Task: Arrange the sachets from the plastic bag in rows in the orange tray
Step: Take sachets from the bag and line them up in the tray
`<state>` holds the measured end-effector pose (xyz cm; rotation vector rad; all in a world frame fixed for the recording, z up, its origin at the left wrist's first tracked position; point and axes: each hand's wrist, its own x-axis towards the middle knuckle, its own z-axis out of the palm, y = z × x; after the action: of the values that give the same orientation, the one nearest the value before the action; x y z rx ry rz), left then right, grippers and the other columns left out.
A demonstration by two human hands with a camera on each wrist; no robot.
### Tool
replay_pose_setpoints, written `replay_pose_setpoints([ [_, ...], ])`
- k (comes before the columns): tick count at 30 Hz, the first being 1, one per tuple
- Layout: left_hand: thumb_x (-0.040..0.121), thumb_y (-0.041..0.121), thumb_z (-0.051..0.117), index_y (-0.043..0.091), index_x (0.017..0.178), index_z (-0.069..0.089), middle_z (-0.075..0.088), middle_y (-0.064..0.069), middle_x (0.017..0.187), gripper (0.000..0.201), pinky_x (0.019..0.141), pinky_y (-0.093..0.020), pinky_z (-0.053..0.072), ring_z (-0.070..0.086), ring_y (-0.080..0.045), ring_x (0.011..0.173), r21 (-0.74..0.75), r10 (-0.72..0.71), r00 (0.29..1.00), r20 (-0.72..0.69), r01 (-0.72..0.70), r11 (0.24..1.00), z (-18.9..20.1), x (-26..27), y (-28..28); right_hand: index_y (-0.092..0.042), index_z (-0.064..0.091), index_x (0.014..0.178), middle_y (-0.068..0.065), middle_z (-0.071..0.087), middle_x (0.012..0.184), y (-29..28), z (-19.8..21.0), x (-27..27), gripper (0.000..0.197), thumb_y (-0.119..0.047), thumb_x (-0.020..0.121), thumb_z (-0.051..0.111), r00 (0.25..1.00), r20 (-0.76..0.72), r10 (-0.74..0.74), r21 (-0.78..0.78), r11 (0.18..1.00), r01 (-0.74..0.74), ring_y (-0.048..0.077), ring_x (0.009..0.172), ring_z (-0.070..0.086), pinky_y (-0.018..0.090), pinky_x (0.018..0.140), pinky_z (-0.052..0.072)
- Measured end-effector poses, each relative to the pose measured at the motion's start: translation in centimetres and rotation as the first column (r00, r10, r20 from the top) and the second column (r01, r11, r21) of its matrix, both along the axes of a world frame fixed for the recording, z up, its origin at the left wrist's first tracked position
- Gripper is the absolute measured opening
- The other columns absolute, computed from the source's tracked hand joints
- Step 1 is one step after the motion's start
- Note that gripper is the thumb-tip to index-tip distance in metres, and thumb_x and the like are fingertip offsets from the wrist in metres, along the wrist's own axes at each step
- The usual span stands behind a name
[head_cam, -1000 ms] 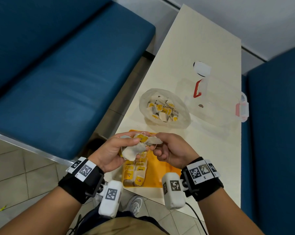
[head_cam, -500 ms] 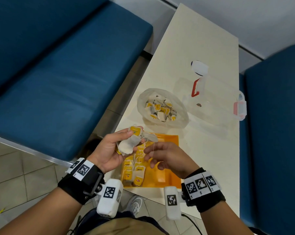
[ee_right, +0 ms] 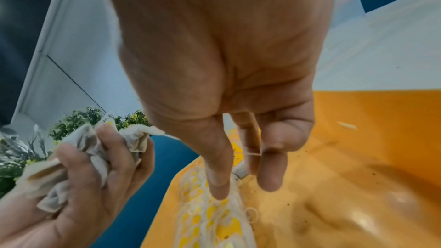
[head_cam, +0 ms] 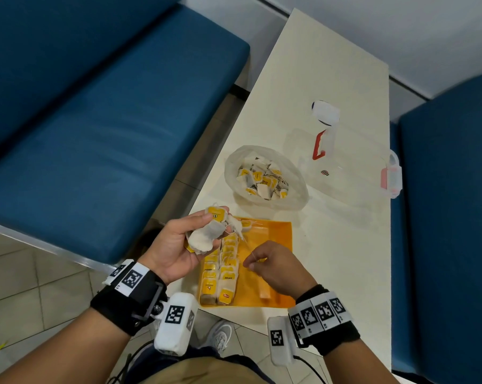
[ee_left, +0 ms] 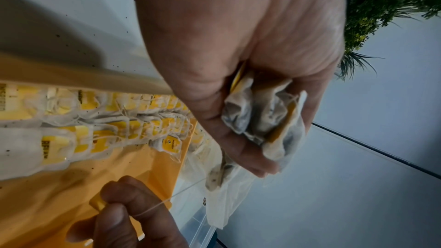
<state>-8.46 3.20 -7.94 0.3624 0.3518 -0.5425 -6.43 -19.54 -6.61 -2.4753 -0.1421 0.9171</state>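
Observation:
My left hand [head_cam: 217, 226] hovers over the far left corner of the orange tray [head_cam: 279, 234] and grips a crumpled bunch of white sachets with yellow tags [head_cam: 204, 237]. The bunch [ee_left: 260, 120] fills its curled fingers. My right hand [head_cam: 251, 261] is over the tray's middle and pinches a thin string [ee_left: 179, 193] that runs taut up to the bunch. A yellow tag [ee_left: 97, 203] sits by that pinch. Two rows of sachets [head_cam: 220, 275] lie along the tray's left side. The open plastic bag [head_cam: 295, 195] beyond the tray holds several more sachets.
The tray sits at the near end of a long cream table [head_cam: 331, 259]. A clear lidded box [head_cam: 353, 173] with a red latch and pink clips stands right of the bag. Blue benches [head_cam: 96, 134] flank the table on both sides.
My right hand has pulled away from the left hand, toward me and down over the tray, drawing a string out of the bunch. The left hand has lifted a little with its sachets.

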Motion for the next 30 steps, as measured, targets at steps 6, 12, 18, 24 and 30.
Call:
replay_pose_setpoints([
  [6,0.055,0.018,0.098,0.002,0.121,0.069,0.067,-0.025,0.102,0.074,0.059,-0.026,0.061,0.068,-0.027,0.087,0.016,0.005,1.0,-0.01,-0.005,1.0,0.0,-0.2,0.1,-0.025,0.078,0.091,-0.023,0.057,0.085,-0.2,0.0,-0.3,0.017,-0.016,0.093,0.064,0.999,0.002,-0.042,0.027,0.999,0.042,0.002,0.089,0.056,0.021,0.082,0.047],
  [12,0.056,0.018,0.098,0.002,0.125,0.067,0.067,-0.024,0.104,0.077,0.059,-0.026,0.061,0.069,-0.026,0.089,0.008,0.016,1.0,-0.014,-0.016,1.0,0.0,-0.3,0.3,-0.012,0.075,0.096,-0.012,0.063,0.068,-0.4,0.7,-0.1,0.02,-0.001,0.093,0.058,0.972,0.085,-0.219,0.166,0.965,0.203,-0.002,0.057,0.06,0.008,0.055,0.043],
  [18,0.058,0.017,0.097,0.004,0.124,0.068,0.067,-0.025,0.107,0.073,0.059,-0.026,0.061,0.07,-0.028,0.091,-0.004,0.026,1.0,-0.014,-0.026,1.0,0.0,-0.3,0.5,-0.01,0.066,0.095,0.013,0.069,0.074,-0.8,2.7,0.7,0.018,0.006,0.086,0.066,0.917,0.07,-0.392,0.381,0.86,0.338,0.017,0.061,0.068,0.025,0.057,0.049],
  [24,0.06,0.017,0.096,0.003,0.12,0.07,0.067,-0.026,0.107,0.067,0.06,-0.027,0.061,0.069,-0.028,0.089,-0.032,0.016,1.0,-0.008,-0.016,0.999,0.1,-0.3,0.0,0.005,0.07,0.089,0.014,0.074,0.094,0.3,5.2,1.2,0.006,0.004,0.083,0.072,0.886,-0.15,-0.439,0.55,0.708,0.443,0.021,0.067,0.069,0.025,0.05,0.048],
  [30,0.055,0.015,0.097,0.002,0.115,0.073,0.069,-0.024,0.105,0.065,0.057,-0.027,0.061,0.072,-0.027,0.084,-0.025,0.001,1.0,0.004,-0.001,1.0,0.5,-0.5,-0.5,0.004,0.065,0.091,0.016,0.068,0.082,1.7,4.5,1.6,0.006,0.008,0.087,0.067,0.866,-0.167,-0.471,0.588,0.658,0.471,0.028,0.072,0.073,0.027,0.049,0.05],
])
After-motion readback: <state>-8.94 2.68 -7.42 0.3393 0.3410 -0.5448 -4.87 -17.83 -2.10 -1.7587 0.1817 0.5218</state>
